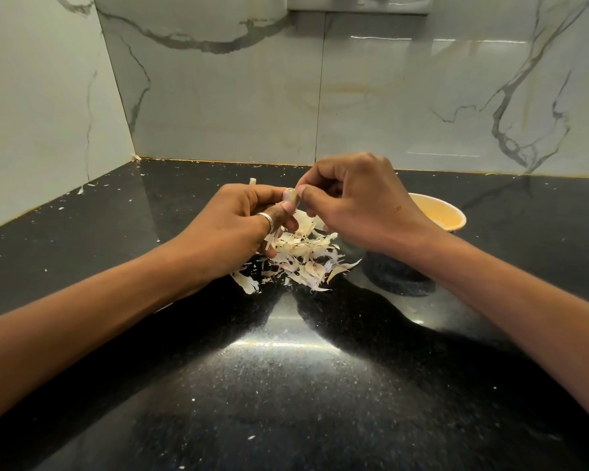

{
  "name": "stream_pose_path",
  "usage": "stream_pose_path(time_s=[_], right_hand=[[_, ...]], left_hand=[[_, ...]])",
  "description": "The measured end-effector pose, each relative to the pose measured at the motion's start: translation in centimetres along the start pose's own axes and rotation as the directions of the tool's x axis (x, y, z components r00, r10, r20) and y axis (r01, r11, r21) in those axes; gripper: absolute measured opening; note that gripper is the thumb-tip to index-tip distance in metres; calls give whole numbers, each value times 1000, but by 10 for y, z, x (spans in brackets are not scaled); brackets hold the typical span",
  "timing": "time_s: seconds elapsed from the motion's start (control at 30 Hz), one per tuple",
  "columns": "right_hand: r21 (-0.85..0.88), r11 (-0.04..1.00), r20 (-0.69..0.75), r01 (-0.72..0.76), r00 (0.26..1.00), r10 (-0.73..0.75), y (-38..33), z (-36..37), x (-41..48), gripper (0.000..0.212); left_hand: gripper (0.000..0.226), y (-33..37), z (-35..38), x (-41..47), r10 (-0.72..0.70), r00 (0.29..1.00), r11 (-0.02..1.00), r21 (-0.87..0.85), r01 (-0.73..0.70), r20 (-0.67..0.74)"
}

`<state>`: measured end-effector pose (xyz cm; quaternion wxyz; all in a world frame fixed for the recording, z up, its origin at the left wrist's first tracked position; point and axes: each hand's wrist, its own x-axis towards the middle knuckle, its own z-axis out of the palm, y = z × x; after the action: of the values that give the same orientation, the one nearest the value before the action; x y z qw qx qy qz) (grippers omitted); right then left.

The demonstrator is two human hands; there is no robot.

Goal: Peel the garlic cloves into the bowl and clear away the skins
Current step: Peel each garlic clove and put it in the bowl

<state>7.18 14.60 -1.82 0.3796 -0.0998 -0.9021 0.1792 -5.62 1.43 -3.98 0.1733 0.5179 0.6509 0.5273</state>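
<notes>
1. Garlic clove [290,198] is up in mid-air at centre, above the counter [286,385]. The left hand [238,226] pinches it between thumb and fingers and stands it upright, I'd say to offer its tip to the other hand.
2. From the right, the right hand [357,205] has thumb and forefinger nipped on the clove's top, apparently picking at skin.
3. Both hands work right over the skins pile [300,256], so strips likely fall onto one heap that is easy to sweep later.
4. On the far right, the bowl [456,226] stands just behind the right hand, handy for dropping in peeled cloves. I can make out no clove in the yellowish inside that shows, and the hand hides the rest.
5. A dark round stone piece [398,277] sits under the right wrist. I can't tell whether it holds anything.
6. Loose flecks dot the counter, so clearing is not yet done.
</notes>
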Motion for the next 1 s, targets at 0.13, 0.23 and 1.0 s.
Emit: stream_pose_path(time_s=[0.13,0.23,1.0], right_hand=[[7,1000,16,20,1000,-20,-1,-1,-1,12],[-18,999,24,50,998,-50,-1,-1,-1,13],[-120,979,106,164,983,-151,2,-1,-3,18]], left_hand=[[21,-1,0,0,19,1000,998,54,-18,-7],[21,-2,-1,0,36,999,993,117,-34,-11],[30,-2,-2,-5,70,997,962,263,-78,40]])
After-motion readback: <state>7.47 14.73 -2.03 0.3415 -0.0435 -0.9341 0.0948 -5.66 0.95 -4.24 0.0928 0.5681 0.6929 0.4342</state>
